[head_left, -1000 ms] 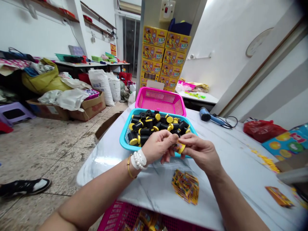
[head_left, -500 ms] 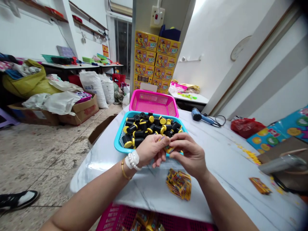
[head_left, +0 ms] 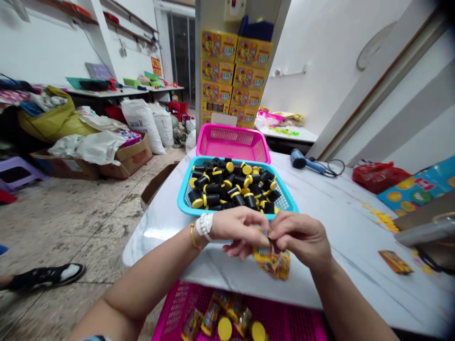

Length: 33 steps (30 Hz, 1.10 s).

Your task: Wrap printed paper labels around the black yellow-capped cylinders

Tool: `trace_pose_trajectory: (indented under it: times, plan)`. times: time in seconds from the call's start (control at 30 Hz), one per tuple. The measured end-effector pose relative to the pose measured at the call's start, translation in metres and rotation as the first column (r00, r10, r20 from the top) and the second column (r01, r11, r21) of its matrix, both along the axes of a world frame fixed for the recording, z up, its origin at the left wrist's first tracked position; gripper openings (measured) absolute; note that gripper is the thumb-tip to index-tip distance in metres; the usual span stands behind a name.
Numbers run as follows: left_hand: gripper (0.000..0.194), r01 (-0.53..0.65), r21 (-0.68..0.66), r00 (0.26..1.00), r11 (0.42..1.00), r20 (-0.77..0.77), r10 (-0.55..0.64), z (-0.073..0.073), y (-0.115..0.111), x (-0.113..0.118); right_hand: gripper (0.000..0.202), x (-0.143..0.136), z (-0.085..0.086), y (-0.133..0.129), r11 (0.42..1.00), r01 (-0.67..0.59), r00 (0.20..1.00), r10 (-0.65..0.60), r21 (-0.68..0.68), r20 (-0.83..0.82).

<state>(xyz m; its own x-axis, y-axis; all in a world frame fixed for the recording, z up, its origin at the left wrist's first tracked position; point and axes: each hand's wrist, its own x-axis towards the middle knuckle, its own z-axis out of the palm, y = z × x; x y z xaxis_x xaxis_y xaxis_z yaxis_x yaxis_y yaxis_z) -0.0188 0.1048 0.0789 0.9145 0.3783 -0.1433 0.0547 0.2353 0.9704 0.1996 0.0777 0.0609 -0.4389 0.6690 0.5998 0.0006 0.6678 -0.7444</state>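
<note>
My left hand (head_left: 245,231), with a white bead bracelet at the wrist, is closed on a yellow printed wrapper (head_left: 262,250), which is blurred. Facing it, my right hand (head_left: 304,237) pinches at the wrapper's right edge, fingertips pressed together. Directly below both hands, a fanned stack of wrappers (head_left: 280,266) lies on the marbled table, partly covered by them. Just beyond stands a blue basket (head_left: 184,201) full of small black cylinders with yellow caps (head_left: 237,196). Under the table's near edge, a magenta basket (head_left: 284,315) holds several wrapped pieces (head_left: 210,317).
An empty pink basket (head_left: 232,149) is behind the blue one. A blue heat gun (head_left: 307,163) with a cord, a red bag (head_left: 373,176) and another wrapper stack (head_left: 395,262) lie to the right. Yellow cartons (head_left: 218,71) are stacked at the back. A person's shoe (head_left: 69,272) shows at left.
Both hands have come down from the blue basket's near rim to just over the wrapper stack. The view has tilted downward, showing more of the magenta basket.
</note>
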Motion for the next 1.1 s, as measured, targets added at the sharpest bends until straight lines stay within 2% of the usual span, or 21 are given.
trace_pose_trajectory:
  times: [0.07,0.13,0.2,0.3,0.4,0.47,0.53,0.6,0.63,0.67,0.73,0.77,0.8,0.83,0.9,0.93,1.0,1.1]
  plan:
    - [0.031,0.3,0.051,0.949,0.953,-0.121,-0.292,-0.001,-0.009,0.006,0.009,0.014,-0.014,-0.009,0.988,0.153,0.985,-0.153,0.005,0.078]
    - [0.025,0.477,0.079,0.869,0.875,-0.193,-0.456,-0.011,-0.017,0.016,0.01,0.028,-0.031,-0.015,0.946,0.324,0.92,-0.322,0.027,0.222]
    - [0.028,0.56,0.11,0.815,0.821,-0.253,-0.522,-0.027,-0.026,0.027,0.012,0.04,-0.048,-0.017,0.92,0.382,0.836,-0.384,0.087,0.393]
    - [0.028,0.586,0.192,0.787,0.787,-0.366,-0.497,-0.048,-0.036,0.038,0.013,0.049,-0.067,-0.015,0.936,0.308,0.762,-0.351,0.172,0.545]
    - [0.019,0.458,0.317,0.868,0.83,-0.36,-0.341,-0.05,-0.034,0.037,0.015,0.046,-0.078,-0.013,0.946,0.263,0.767,-0.323,0.187,0.554]
    - [0.024,0.271,0.393,0.942,0.879,-0.298,-0.157,-0.042,-0.028,0.034,0.017,0.041,-0.079,-0.014,0.946,0.264,0.774,-0.325,0.19,0.543]
    - [0.028,0.047,0.452,0.968,0.891,-0.241,0.071,-0.034,-0.022,0.033,0.013,0.039,-0.076,-0.017,0.932,0.289,0.768,-0.361,0.217,0.529]
    - [0.026,-0.156,0.533,0.94,0.832,-0.179,0.291,-0.032,-0.021,0.036,0.012,0.047,-0.065,-0.019,0.899,0.343,0.737,-0.437,0.271,0.515]
    - [0.025,-0.234,0.608,0.909,0.759,-0.139,0.392,-0.035,-0.022,0.038,0.013,0.056,-0.058,-0.017,0.87,0.385,0.707,-0.493,0.309,0.507]
    - [0.023,-0.289,0.705,0.872,0.648,-0.085,0.481,-0.041,-0.023,0.041,0.014,0.07,-0.048,-0.013,0.827,0.437,0.663,-0.561,0.353,0.496]
    - [0.021,-0.275,0.844,0.834,0.46,-0.028,0.551,-0.058,-0.023,0.046,0.017,0.11,-0.021,0.0,0.693,0.561,0.526,-0.72,0.452,0.452]
    - [0.022,-0.247,0.887,0.831,0.39,-0.014,0.557,-0.068,-0.022,0.048,0.019,0.135,-0.004,0.008,0.601,0.624,0.435,-0.798,0.5,0.417]
    - [0.024,-0.219,0.909,0.83,0.354,-0.017,0.558,-0.077,-0.02,0.05,0.021,0.163,0.014,0.015,0.496,0.679,0.332,-0.865,0.541,0.375]
    - [0.025,-0.2,0.916,0.826,0.347,-0.033,0.562,-0.085,-0.018,0.051,0.022,0.193,0.033,0.022,0.383,0.724,0.222,-0.917,0.574,0.331]
    - [0.025,-0.166,0.894,0.831,0.416,-0.1,0.548,-0.096,-0.013,0.052,0.023,0.253,0.071,0.035,0.174,0.777,0.007,-0.963,0.605,0.268]
    - [0.025,-0.159,0.876,0.829,0.456,-0.132,0.543,-0.098,-0.011,0.053,0.022,0.28,0.088,0.04,0.096,0.787,-0.084,-0.962,0.609,0.261]
    - [0.027,-0.147,0.84,0.828,0.522,-0.184,0.53,-0.1,-0.006,0.052,0.022,0.326,0.116,0.046,0.0,0.79,-0.218,-0.934,0.613,0.282]
    - [0.029,-0.147,0.792,0.839,0.592,-0.217,0.498,-0.099,-0.001,0.053,0.032,0.371,0.141,0.048,-0.099,0.752,-0.35,-0.898,0.651,0.268]
